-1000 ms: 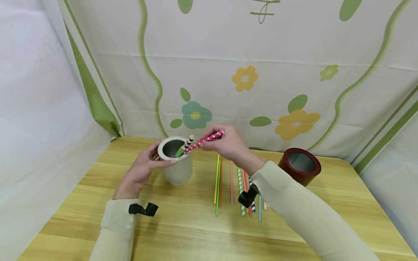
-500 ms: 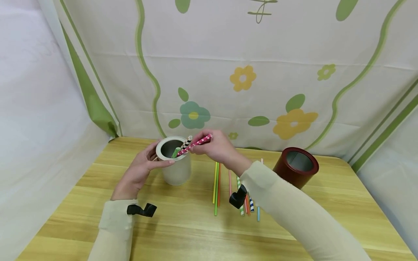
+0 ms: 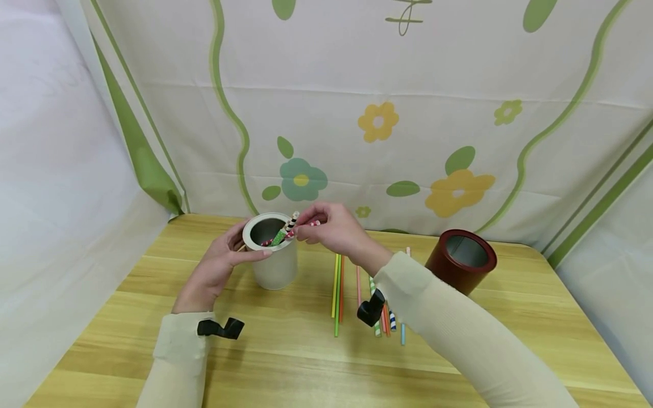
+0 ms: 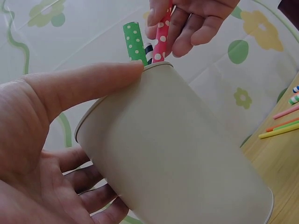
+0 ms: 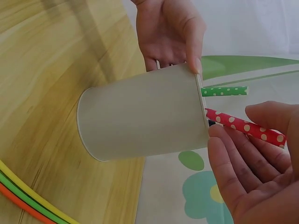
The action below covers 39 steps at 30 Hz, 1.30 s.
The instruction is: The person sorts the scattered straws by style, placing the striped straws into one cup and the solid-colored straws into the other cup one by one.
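My left hand [image 3: 218, 262] grips a white can [image 3: 275, 271] on the left of the table, thumb on the rim and fingers round the side. At the can's mouth my right hand [image 3: 334, 229] loosely pinches a pink paper straw with white dots [image 5: 240, 123]. Its lower part is inside the can; its upper end pokes out past my fingers. A green dotted straw [image 4: 134, 42] and a black-and-white striped straw [image 3: 293, 218] also lean out of the can. The right wrist view shows my right thumb close along the pink straw.
To the right of the can lie a yellow straw [image 3: 334, 289], a green straw [image 3: 337, 314] and several others, partly hidden under my right sleeve. A dark red can [image 3: 459, 266] stands at the right. Behind the table hangs a flowered cloth [image 3: 326, 130].
The pink dotted straw has slid deeper into the white can as my right hand moved left and closer to its rim. My left hand has kept its hold on the can.
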### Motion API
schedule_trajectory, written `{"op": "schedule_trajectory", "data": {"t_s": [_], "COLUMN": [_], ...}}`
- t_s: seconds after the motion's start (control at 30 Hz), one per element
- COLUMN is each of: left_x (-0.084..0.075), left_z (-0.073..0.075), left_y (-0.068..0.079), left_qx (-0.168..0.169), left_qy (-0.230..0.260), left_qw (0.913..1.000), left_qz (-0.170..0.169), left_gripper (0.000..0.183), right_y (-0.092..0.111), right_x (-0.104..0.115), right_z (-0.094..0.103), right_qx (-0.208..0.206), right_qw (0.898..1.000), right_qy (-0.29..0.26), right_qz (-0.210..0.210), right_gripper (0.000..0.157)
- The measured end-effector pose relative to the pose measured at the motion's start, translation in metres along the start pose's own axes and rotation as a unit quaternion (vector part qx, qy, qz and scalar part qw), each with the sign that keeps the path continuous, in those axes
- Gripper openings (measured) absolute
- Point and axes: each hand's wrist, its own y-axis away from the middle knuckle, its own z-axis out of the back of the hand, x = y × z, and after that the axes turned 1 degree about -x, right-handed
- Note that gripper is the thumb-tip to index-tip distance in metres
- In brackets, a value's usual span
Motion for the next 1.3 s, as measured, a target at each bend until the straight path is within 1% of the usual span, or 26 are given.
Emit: {"op": "schedule_trajectory", "data": {"t_s": [0.13,0.33,0.6,0.9,1.03,1.2,1.3], "left_x": [0.001,0.002,0.003,0.003,0.003,0.003,0.003], "left_z": [0.000,0.000,0.001,0.000,0.000,0.000,0.000], "left_y": [0.000,0.000,0.000,-0.001,-0.001,-0.001,-0.001], "left_qx": [0.000,0.002,0.002,0.003,0.000,-0.002,-0.001], "left_qy": [0.001,0.000,-0.001,-0.001,0.000,0.001,0.002], "left_qw": [1.0000,1.0000,1.0000,1.0000,1.0000,1.0000,1.0000], "left_qz": [0.000,-0.001,-0.003,-0.005,-0.004,-0.002,-0.003], "left_gripper": [0.086,0.086,0.087,0.089,0.087,0.087,0.088], "right_y": [0.000,0.000,0.000,0.000,0.001,0.004,0.008], "right_x": [0.001,0.001,0.000,0.000,-0.001,-0.004,-0.008], "right_z": [-0.001,-0.001,-0.002,-0.001,0.002,0.007,0.013], "right_qx": [-0.002,-0.006,-0.005,-0.004,0.002,0.009,0.004], "right_qw": [1.000,1.000,1.000,1.000,1.000,0.999,0.999], "right_qy": [-0.004,0.004,0.008,-0.011,-0.024,-0.040,-0.045], "right_qz": [-0.003,-0.006,0.000,-0.002,-0.002,-0.001,-0.002], "right_gripper": [0.013,0.014,0.016,0.020,0.020,0.020,0.021]}}
